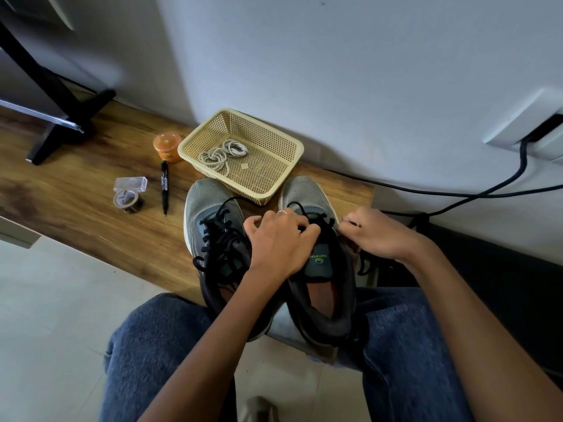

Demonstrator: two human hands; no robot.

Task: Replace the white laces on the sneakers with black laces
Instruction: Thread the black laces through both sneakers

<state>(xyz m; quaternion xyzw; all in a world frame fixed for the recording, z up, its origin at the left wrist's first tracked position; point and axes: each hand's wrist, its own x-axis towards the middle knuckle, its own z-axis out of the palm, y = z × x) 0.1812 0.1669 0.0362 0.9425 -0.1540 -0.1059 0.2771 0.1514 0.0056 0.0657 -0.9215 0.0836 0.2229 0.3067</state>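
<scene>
White laces point(221, 155) lie in the basket point(289, 147) at the desk's back edge. Left shoe point(213, 226) done. Our left hand point(278, 239) & right hand point(376, 233) pinch black lace ends on the right shoe point(323, 269), nearly finished.

Wall: I see plain white wall point(350, 71) behind, softly lit.
Floor: I see pale tiles point(45, 315).
Furniture: I see a low wooden shelf point(76, 190); black stand point(58, 117) at left.

table point(91, 208): wood grain | basket point(292, 166): perforated plastic | sneakers point(210, 196): mesh cloth
</scene>
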